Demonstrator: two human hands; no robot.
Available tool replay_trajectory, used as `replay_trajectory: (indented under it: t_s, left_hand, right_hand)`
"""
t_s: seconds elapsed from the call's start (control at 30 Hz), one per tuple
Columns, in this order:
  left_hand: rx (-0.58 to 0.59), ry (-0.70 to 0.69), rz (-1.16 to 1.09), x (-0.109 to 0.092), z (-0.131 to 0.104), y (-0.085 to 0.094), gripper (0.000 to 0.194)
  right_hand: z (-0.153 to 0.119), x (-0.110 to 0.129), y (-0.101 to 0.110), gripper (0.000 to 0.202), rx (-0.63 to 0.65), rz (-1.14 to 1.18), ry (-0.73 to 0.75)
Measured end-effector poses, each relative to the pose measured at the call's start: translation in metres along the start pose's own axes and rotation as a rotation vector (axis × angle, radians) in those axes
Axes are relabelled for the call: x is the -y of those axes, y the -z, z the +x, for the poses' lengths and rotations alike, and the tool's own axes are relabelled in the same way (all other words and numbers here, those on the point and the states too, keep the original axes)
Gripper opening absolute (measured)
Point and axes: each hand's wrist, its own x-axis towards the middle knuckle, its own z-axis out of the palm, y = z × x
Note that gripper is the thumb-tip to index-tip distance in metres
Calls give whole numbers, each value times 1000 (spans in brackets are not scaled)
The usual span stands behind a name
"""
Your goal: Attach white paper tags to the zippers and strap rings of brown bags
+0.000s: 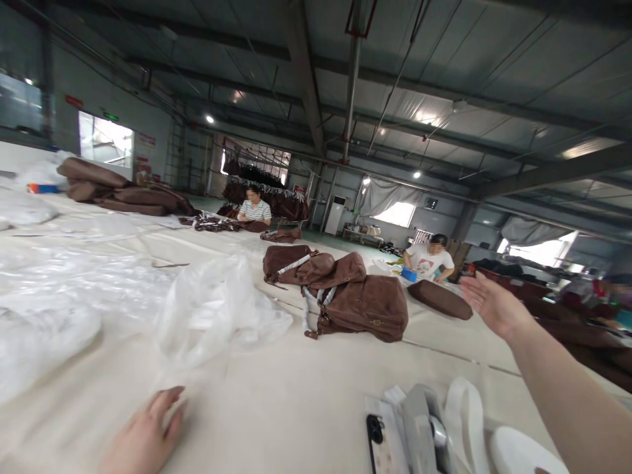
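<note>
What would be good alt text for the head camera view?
A right hand reaches, open, toward brown bags on a wide pale table. The left hand rests flat on the table near a clear plastic bag.

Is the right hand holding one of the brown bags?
No, the right hand is raised open in the air with its fingers spread, apart from the brown bags on the table.

Grey metal-roofed hall [444, 59], bright windows [105, 138], wide cream table [296, 395]
</note>
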Motion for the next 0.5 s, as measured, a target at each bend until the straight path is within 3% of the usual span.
replay_trajectory:
  t_s: [0.1,0.23,0.37,0.5]
  left_hand:
    - [-119,-301,-30,-41,-35,-14,38]
    - [-196,-499,134,-73,-66,-37,43]
    - [-194,-547,270,-71,-70,-43,38]
    - [-204,-577,304,-62,-65,-48,29]
  right_hand:
    - [-1,-52,-33,28,96,-72,-176]
    - [-4,-122,-88,43,224,-172,-398]
    - [-12,-186,-145,47,332,-213,-539]
    - [-21,-233,-193,47,331,-167,-599]
